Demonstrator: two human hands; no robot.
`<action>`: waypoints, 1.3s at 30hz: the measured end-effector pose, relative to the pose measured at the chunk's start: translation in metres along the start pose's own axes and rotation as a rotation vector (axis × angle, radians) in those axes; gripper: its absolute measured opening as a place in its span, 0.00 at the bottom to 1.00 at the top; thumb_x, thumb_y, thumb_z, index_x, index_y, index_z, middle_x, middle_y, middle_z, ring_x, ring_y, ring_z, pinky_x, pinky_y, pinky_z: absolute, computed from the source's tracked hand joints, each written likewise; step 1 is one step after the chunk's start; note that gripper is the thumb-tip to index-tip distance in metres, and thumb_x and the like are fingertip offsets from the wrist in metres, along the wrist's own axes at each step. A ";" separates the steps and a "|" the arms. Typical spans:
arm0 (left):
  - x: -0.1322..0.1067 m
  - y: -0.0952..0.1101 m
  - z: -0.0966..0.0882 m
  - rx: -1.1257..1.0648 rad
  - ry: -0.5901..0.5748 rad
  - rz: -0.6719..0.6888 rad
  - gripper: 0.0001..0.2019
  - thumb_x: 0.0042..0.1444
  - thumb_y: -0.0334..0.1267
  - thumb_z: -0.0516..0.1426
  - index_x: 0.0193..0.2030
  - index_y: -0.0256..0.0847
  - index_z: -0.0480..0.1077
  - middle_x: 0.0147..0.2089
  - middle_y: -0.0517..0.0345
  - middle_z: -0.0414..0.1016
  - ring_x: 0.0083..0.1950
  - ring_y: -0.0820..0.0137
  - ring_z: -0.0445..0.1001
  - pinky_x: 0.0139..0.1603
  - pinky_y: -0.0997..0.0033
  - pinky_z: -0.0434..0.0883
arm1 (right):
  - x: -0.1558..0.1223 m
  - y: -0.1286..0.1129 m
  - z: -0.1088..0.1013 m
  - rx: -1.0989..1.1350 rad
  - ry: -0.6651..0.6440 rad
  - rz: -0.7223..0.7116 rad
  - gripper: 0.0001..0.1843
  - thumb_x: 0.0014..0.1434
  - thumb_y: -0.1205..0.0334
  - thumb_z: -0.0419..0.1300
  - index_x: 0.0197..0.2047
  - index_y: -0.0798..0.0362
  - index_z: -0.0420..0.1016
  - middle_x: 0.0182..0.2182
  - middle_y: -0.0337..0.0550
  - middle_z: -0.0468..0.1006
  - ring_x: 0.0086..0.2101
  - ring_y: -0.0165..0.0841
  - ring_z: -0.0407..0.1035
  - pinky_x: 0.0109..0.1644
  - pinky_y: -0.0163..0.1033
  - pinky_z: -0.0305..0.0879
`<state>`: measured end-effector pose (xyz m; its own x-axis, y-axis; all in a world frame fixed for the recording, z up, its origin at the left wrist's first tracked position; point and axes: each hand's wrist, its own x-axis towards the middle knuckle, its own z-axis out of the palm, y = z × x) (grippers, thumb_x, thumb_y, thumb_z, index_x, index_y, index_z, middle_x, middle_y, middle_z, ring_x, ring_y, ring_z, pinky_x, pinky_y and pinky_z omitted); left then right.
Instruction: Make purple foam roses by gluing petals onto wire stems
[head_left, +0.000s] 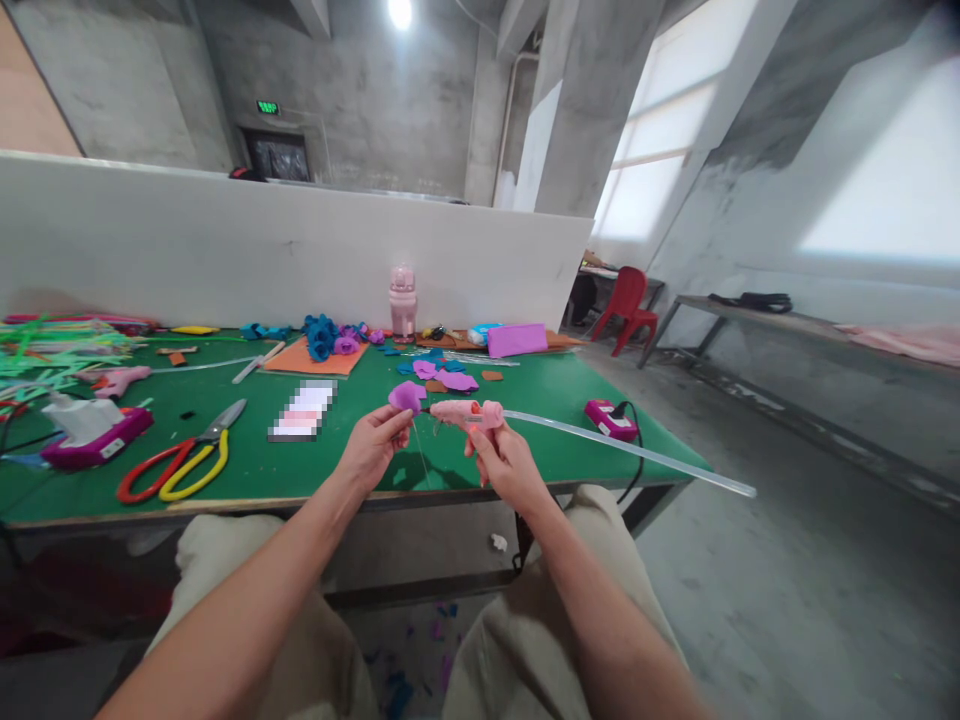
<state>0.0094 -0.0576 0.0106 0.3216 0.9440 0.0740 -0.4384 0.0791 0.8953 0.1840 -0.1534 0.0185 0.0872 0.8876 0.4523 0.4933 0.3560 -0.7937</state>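
Note:
Between the fingers of my left hand [373, 440] is a purple paper petal [406, 396], with a thin wire or thread [420, 448] hanging below it. My right hand [504, 462] is wrapped round the grip of a pink hot glue gun [466, 412]. Its nozzle points left, at or very close to the petal's edge; contact is hard to make out. A long clear glue stick [630, 444] sticks out of the gun's back end toward the right. Just beyond my hands, loose purple petals [456, 381] lie on the green tabletop [540, 390].
Red-and-yellow scissors [187, 458] and a pixelated rectangle [303, 411] lie to the left. Blue paper flowers [320, 337] rest on orange sheets [300, 360]. A pink bottle [403, 304] stands before the white partition [300, 240]. Purple power strips [611, 421] sit toward both ends.

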 end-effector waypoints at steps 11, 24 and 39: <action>-0.002 -0.001 0.002 -0.001 -0.001 -0.011 0.11 0.38 0.36 0.66 0.28 0.34 0.72 0.23 0.63 0.69 0.21 0.82 0.63 0.22 0.80 0.60 | 0.001 -0.001 -0.003 -0.016 -0.029 0.020 0.17 0.62 0.52 0.46 0.30 0.54 0.65 0.18 0.36 0.67 0.14 0.24 0.60 0.20 0.30 0.59; -0.002 0.003 0.001 -0.057 -0.050 -0.070 0.10 0.43 0.37 0.64 0.31 0.35 0.69 0.30 0.56 0.76 0.22 0.80 0.68 0.23 0.80 0.64 | 0.001 0.000 0.000 0.355 0.002 0.084 0.18 0.58 0.47 0.49 0.39 0.54 0.63 0.27 0.38 0.71 0.15 0.21 0.57 0.16 0.29 0.62; -0.002 -0.001 0.002 -0.071 -0.055 -0.082 0.11 0.41 0.29 0.65 0.33 0.34 0.70 0.28 0.58 0.76 0.23 0.81 0.69 0.26 0.82 0.68 | 0.003 0.007 0.006 0.377 -0.015 0.114 0.17 0.58 0.47 0.49 0.36 0.54 0.63 0.27 0.37 0.71 0.15 0.21 0.56 0.15 0.28 0.61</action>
<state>0.0108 -0.0597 0.0105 0.4040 0.9144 0.0274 -0.4665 0.1801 0.8660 0.1831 -0.1462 0.0117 0.1090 0.9308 0.3489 0.1282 0.3349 -0.9335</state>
